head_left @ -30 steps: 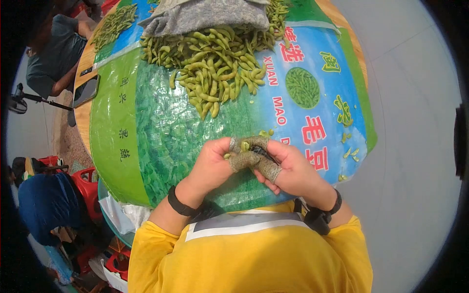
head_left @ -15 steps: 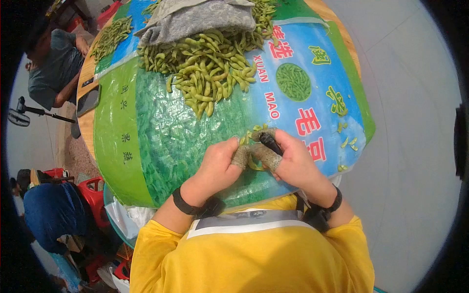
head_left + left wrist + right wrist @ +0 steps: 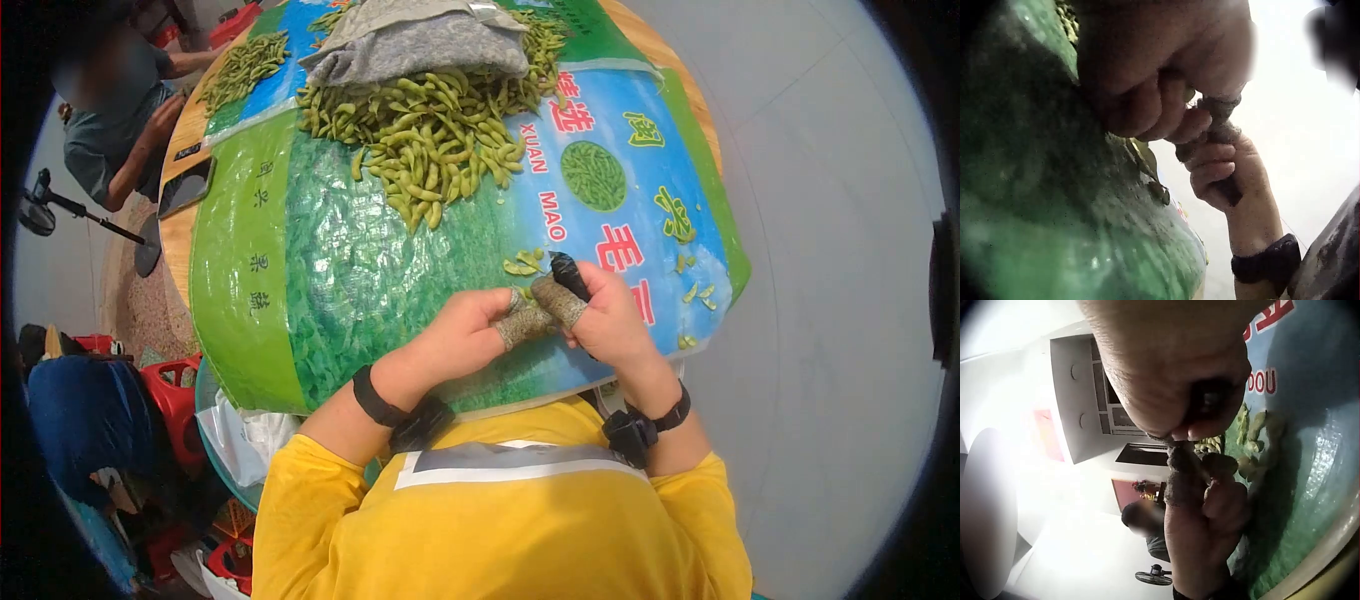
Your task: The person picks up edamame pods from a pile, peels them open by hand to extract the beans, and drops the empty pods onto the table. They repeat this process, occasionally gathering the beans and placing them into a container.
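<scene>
My left hand [image 3: 465, 328], its thumb wrapped in grey-brown cloth or tape, has its fingers curled around a green soybean pod [image 3: 527, 293], mostly hidden by both hands. The right hand [image 3: 618, 318], with the same wrapping on its thumb, grips a slim black tool [image 3: 567, 272]; its kind I cannot tell. Both thumbs meet close over the printed sacking. Just beyond them lie several loose pods [image 3: 522, 264]. Below the left hand in the left wrist view, another pod [image 3: 1142, 157] shows. In the right wrist view, the right fist [image 3: 1175, 369] curls around a dark, round end.
A large heap of soybean pods [image 3: 430, 150] lies under a grey cloth [image 3: 420, 50] at the back. Smaller pods sit at the far left [image 3: 245, 72]. Shelled bits [image 3: 697, 292] are scattered on the right. A phone [image 3: 187, 187] and a seated person [image 3: 120, 130] are at the left edge.
My hands have shifted slightly right, and the black tool has become visible past the right thumb. Several loose pods now show beyond the hands. The seated person's arms have moved toward the table.
</scene>
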The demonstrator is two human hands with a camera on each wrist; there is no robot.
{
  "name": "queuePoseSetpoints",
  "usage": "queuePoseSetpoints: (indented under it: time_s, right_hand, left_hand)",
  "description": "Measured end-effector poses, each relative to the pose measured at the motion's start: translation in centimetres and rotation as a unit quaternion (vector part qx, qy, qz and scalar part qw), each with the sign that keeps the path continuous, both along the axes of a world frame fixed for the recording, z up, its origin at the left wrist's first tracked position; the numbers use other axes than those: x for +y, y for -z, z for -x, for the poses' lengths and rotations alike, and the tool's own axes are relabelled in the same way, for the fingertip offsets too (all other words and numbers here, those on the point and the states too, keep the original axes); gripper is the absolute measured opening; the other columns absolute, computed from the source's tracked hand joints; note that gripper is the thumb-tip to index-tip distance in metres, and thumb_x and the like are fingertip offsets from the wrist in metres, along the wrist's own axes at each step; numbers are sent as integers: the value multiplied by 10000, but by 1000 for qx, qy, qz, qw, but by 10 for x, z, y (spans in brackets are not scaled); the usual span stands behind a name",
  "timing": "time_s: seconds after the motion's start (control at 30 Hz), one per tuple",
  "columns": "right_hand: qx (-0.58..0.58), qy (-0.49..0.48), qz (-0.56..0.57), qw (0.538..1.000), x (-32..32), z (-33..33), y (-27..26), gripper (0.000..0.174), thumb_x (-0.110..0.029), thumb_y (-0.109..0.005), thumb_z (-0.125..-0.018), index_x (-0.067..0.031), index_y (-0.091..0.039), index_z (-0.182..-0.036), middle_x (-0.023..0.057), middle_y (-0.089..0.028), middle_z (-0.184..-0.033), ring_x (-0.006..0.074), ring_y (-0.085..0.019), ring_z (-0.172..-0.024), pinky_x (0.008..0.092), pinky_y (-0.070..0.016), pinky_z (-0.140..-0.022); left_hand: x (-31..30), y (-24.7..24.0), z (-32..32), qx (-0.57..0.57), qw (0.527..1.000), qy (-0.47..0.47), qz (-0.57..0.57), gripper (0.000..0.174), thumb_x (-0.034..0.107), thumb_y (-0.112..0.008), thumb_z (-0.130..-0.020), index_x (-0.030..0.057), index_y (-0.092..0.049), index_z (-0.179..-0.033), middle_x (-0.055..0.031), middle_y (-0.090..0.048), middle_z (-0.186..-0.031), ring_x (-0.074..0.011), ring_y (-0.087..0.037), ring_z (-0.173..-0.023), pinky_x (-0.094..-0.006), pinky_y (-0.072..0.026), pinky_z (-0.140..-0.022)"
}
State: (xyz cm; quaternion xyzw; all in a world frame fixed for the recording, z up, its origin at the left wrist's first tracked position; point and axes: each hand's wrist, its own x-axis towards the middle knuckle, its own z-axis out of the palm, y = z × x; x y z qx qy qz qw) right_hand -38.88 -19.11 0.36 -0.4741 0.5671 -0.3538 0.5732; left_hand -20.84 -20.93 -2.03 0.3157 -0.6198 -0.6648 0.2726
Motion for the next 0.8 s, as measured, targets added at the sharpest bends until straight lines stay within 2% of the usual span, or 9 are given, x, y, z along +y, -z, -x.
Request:
queuePoseSetpoints:
  time_s: [0.03,0.1,0.13,0.23,0.27,0.3,0.4,0.67,0.8]
  right_hand:
    - [1,1,0,1000,3,1,1,200,-232,-636,-843,-53,-614,-929,-22,-532,-613,45,-459,-472,204,-357,-419]
    - [-2,14,-33,999,8,1,6,184,-204,-612,-859,-51,-612,-960,-21,-522,-612,48,-452,-468,208,-358,-416]
    - [-3,14,-31,999,10,0,11,184,-204,-612,-859,-51,-612,-960,-21,-522,-612,48,-452,-468,208,-358,-416]
    - [-107,36,-85,990,13,-3,19,160,-174,-583,-879,-38,-587,-963,-16,-508,-604,54,-446,-468,211,-360,-422]
    - [-137,27,-62,988,13,-4,18,149,-161,-572,-884,-33,-572,-961,-13,-504,-602,55,-446,-469,211,-360,-424]
    - [-166,20,-41,985,13,-5,17,139,-148,-561,-889,-28,-556,-958,-10,-499,-600,57,-446,-471,212,-360,-427]
    - [-188,16,4,982,11,-9,13,123,-141,-547,-898,-26,-538,-939,-4,-499,-602,61,-450,-472,212,-359,-432]
    - [-120,18,30,992,7,-12,14,142,-155,-533,-910,-16,-540,-937,-4,-498,-607,62,-450,-473,213,-360,-433]
    - [-142,38,4,989,1,-11,17,147,-184,-549,-909,-38,-536,-925,-10,-473,-577,61,-421,-449,210,-335,-406]
  left_hand:
    - [0,4,0,1,1000,1,0,159,142,-518,-848,19,-603,-903,-82,-600,-698,-140,-567,-639,-294,-451,-596]
    - [-3,12,-1,-83,977,23,193,173,174,-529,-870,29,-617,-908,-24,-596,-683,-89,-536,-627,-268,-440,-576]
    - [-1,13,-1,-84,977,24,195,173,174,-529,-870,29,-617,-908,-24,-596,-683,-89,-536,-627,-268,-440,-576]
    - [2,7,1,-30,999,21,18,201,193,-507,-890,31,-618,-847,8,-549,-638,-66,-457,-524,-210,-365,-499]
    - [-1,5,-1,-2,994,30,-102,223,211,-497,-895,26,-614,-854,-2,-551,-631,-66,-448,-504,-211,-355,-483]
    - [-3,3,-2,25,974,38,-222,244,230,-487,-901,22,-609,-860,-13,-553,-624,-65,-440,-484,-212,-344,-467]
    - [-2,-7,1,144,934,7,-326,276,256,-459,-912,18,-595,-883,-39,-566,-645,-64,-428,-469,-207,-322,-442]
    - [-1,5,4,106,967,-2,-232,244,231,-480,-897,37,-622,-935,-32,-637,-787,-32,-409,-508,-170,-287,-445]
    - [-3,3,-1,143,937,21,-318,205,191,-483,-894,37,-602,-958,-6,-558,-697,-39,-383,-485,-170,-265,-431]
